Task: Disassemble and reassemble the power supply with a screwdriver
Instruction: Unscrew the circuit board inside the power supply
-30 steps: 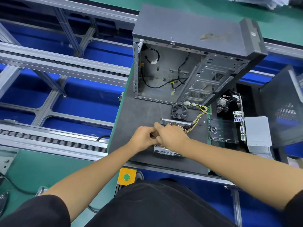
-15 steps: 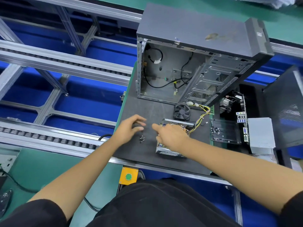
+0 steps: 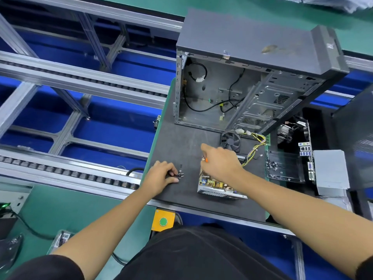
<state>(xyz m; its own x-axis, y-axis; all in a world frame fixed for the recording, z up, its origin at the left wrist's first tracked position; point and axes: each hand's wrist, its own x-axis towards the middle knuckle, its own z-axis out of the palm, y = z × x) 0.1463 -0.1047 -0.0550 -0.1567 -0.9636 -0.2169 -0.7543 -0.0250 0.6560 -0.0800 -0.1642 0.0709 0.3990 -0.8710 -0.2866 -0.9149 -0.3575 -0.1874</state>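
The left hand rested on the dark desk, fingers pinching at small screws. Just right of it lay the opened supply, board exposed. Over it the right hand gripped an orange-tipped screwdriver. Likely mid-disassembly; next calls for parking or picking one screw cleanly.

Screws lie left of power supply.
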